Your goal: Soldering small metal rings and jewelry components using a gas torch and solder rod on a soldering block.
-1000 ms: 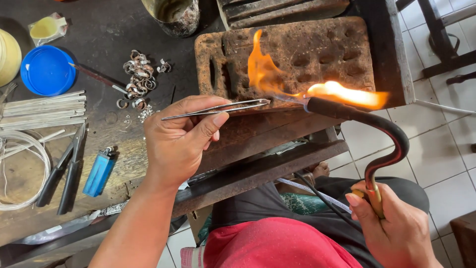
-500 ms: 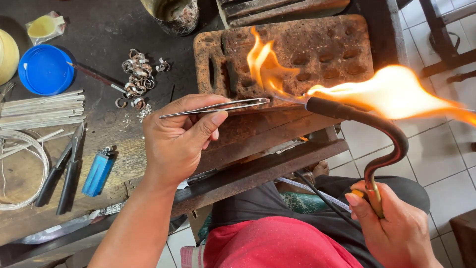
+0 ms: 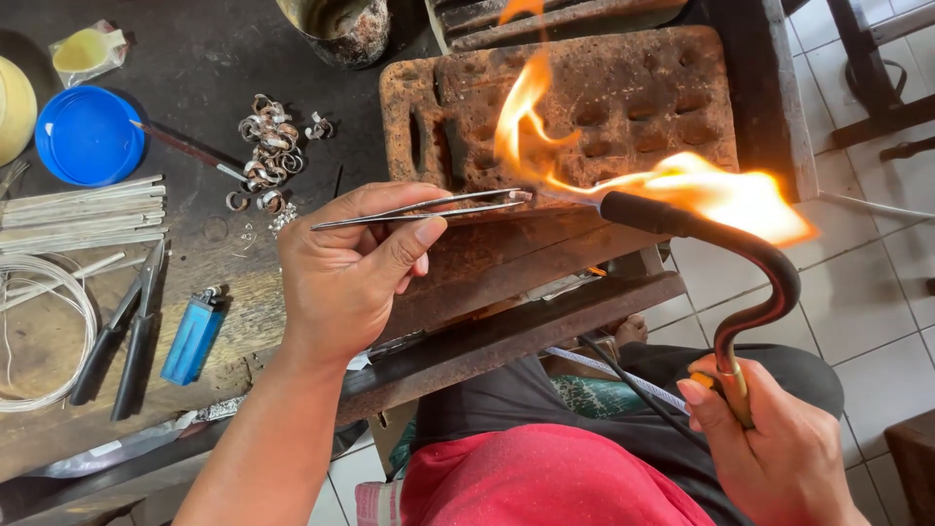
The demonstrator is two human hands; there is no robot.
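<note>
I sit at a dark, scorched workbench (image 3: 205, 58) with pale floor tiles (image 3: 877, 263) off at three o'clock. In front of me, at twelve o'clock, lies a pitted, rust-brown fire brick (image 3: 623, 107). My left hand (image 3: 355, 268) pinches a pair of thin steel tweezers (image 3: 419, 208) closed between thumb and fingers, their tips resting on the brick's near edge. My right hand (image 3: 779, 453), down at five o'clock, is wrapped around the handle of a curved black torch (image 3: 740, 263), whose orange flame (image 3: 623, 166) licks across the brick beside the tweezer tips. At ten o'clock sit a round blue lid (image 3: 90, 134) and a small clear packet with yellow contents (image 3: 86, 51). A heap of silver rings (image 3: 268, 151) lies at eleven. A blue lighter (image 3: 193, 334) and black pliers (image 3: 122, 336) rest at nine o'clock.
</note>
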